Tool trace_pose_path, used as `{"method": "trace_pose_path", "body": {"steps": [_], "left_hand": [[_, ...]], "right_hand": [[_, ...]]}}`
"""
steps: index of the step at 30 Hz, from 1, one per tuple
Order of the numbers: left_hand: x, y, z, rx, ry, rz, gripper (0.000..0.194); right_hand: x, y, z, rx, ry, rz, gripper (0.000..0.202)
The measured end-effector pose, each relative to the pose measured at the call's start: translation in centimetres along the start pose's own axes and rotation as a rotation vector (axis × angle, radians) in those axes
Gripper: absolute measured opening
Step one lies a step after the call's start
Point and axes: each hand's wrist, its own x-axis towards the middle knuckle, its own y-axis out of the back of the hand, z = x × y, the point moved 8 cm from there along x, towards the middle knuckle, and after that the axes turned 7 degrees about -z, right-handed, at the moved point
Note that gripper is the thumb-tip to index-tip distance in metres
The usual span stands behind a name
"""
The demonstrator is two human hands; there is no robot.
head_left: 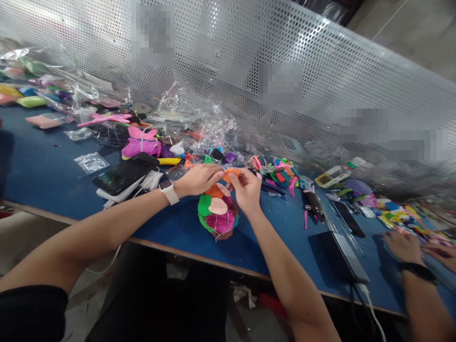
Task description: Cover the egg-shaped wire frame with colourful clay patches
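Between the fingertips of both hands is a piece of orange modelling clay (pixel 232 174). My left hand (pixel 204 179), with a watch on its wrist, pinches the clay from the left. My right hand (pixel 246 190) pinches it from the right, fingers curled. Just below them, on the blue table, sits a round wire-frame form (pixel 223 223) partly covered with flat clay patches in green, pale peach, magenta, orange and brown. Its upper part is partly hidden by my hands.
Left of my arm lie a black phone (pixel 126 173) and a yellow-handled tool (pixel 169 161). Clay and plastic wrappers (pixel 203 118) line the perforated metal panel (pixel 228 57). A black box (pixel 340 256) with a cable stands right, near a co-worker's hand (pixel 404 244).
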Motion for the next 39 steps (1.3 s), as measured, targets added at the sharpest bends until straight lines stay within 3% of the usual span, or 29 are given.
{"method": "trace_pose_path", "body": {"steps": [9, 16, 21, 28, 32, 35, 39], "left_hand": [[-0.1, -1.9, -2.4, 0.002, 0.208, -0.163, 0.048], [-0.4, -3.3, -3.4, -0.220, 0.375, -0.326, 0.061], [-0.9, -3.9, -2.5, -0.416, 0.393, -0.422, 0.049], [-1.0, -4.1, -1.0, -0.781, 0.345, -0.395, 0.039], [-2.0, -5.5, -2.3, -0.983, 0.515, -0.318, 0.058], [-2.6, -6.7, -2.7, -1.097, 0.591, -0.326, 0.068], [-2.4, -7.1, -2.2, -1.153, 0.556, -0.378, 0.046]], "right_hand": [[0.4, 0.8, -0.2, -0.010, 0.047, 0.061, 0.049], [0.3, 0.4, -0.5, -0.030, 0.050, 0.029, 0.051], [0.4, 0.3, -0.4, -0.043, 0.028, 0.007, 0.055], [0.3, 0.4, -0.5, -0.066, 0.012, 0.017, 0.056], [0.2, 1.0, -0.4, -0.061, 0.015, 0.076, 0.056], [0.2, 1.2, -0.3, -0.056, 0.007, 0.093, 0.056], [0.3, 1.3, -0.1, -0.051, 0.004, 0.089, 0.055]]}}
